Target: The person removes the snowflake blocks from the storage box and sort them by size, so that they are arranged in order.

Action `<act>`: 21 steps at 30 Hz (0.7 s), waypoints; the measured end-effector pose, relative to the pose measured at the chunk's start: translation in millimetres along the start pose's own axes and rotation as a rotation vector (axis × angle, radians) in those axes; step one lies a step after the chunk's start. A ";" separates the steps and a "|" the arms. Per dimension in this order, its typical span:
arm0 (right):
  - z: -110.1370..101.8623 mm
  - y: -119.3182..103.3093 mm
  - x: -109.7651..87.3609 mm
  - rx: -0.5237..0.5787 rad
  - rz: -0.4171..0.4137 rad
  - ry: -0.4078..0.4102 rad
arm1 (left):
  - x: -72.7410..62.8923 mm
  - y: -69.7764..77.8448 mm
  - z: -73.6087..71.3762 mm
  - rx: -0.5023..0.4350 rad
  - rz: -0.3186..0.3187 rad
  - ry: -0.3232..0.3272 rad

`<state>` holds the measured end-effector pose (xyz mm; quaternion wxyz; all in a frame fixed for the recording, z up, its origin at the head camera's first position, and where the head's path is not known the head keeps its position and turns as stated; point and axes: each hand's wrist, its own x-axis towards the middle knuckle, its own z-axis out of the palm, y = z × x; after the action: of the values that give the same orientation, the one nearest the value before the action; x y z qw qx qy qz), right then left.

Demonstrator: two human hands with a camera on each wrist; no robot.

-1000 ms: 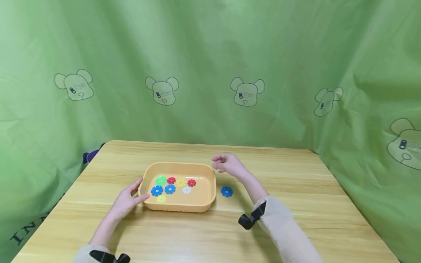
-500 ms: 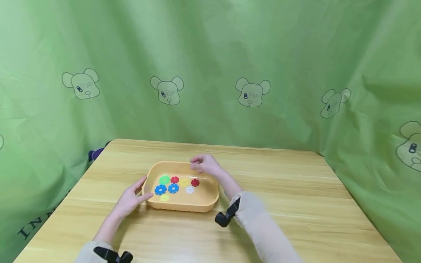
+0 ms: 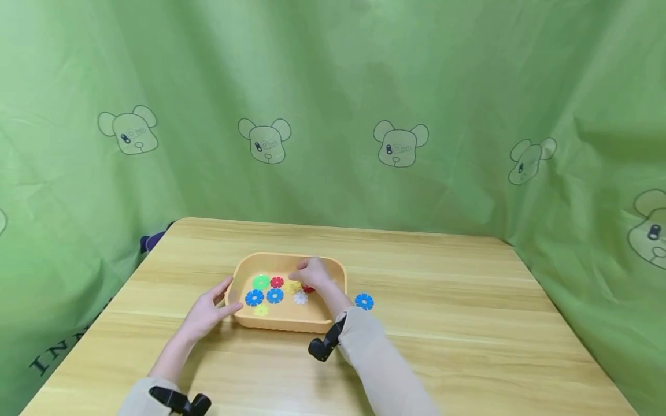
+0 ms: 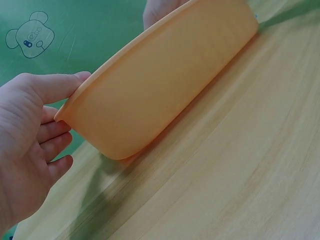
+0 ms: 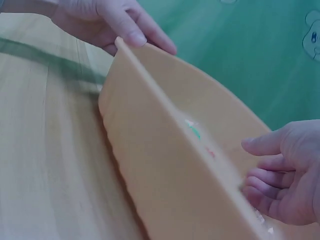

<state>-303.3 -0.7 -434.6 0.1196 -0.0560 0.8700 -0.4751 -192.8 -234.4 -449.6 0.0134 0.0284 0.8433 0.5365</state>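
A shallow orange-yellow plastic basin [image 3: 283,325] sits on the table, with several flat notched flower discs lying inside. Its left end is held by my left hand [image 3: 203,315], the thumb over the rim and the fingers outside, as the left wrist view [image 4: 30,145] also shows. My right hand [image 3: 316,277] is inside the basin, its fingers loosely bent above a yellow disc [image 3: 293,287] and a partly covered red disc [image 3: 308,289]. No disc shows between its fingers in the right wrist view. Nearby lie a white disc [image 3: 300,297], two blue discs [image 3: 254,297], another red disc [image 3: 277,282], and green [image 3: 261,282] and pale yellow [image 3: 261,310] ones.
One more blue disc [image 3: 364,301] lies on the wooden table [image 3: 458,323] just right of the basin. A green curtain [image 3: 333,190] with bear-head drawings hangs behind and beside the table. Black straps with cameras [image 3: 324,344] sit on both wrists.
My right hand has moved left from beside the basin's right end, over the rim, and down among the discs. The left hand keeps its place on the basin. The head view has shifted slightly.
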 end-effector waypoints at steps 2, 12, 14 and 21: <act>4.9 3.5 0.6 -0.009 0.015 0.012 | 0.2 -0.7 0.0 0.003 0.003 0.003; 15.6 9.0 -1.9 -0.205 -0.095 0.049 | 0.4 -0.3 -1.1 0.023 0.007 0.002; 16.1 9.0 -2.9 -0.213 -0.107 0.044 | 1.1 0.7 -1.4 0.026 0.009 -0.002; 17.9 10.4 -5.9 -0.271 -0.111 0.010 | 0.9 -1.0 -0.3 0.014 0.006 -0.005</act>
<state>-292.8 -8.4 -451.7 0.0801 -0.1174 0.9223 -0.3595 -193.8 -235.0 -450.4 0.0136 0.0324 0.8469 0.5306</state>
